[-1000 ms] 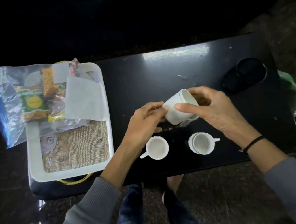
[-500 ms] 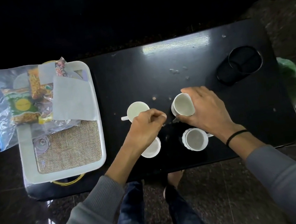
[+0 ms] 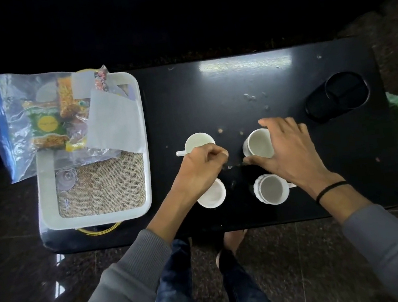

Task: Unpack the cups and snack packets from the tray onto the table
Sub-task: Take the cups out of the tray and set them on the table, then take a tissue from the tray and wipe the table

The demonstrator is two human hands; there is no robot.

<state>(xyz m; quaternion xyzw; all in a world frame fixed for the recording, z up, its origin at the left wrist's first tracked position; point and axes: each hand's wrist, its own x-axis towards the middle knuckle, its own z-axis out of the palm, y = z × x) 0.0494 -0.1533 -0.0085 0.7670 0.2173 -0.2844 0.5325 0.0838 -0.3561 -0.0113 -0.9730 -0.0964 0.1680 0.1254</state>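
No readable text, brand or number appears anywhere. The nearest thing to a label is a yellow circle on a green snack packet (image 3: 46, 124) inside the clear plastic bag (image 3: 12, 121) overlapping the far end of the white tray (image 3: 45, 199); its print is too small to read.

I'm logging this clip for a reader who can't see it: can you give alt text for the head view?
Four white cups stand in a square on a black table; the right hand rests around the far right one, and the left hand is curled between the two left ones. At left, a white tray holds a clear bag of snack packets.
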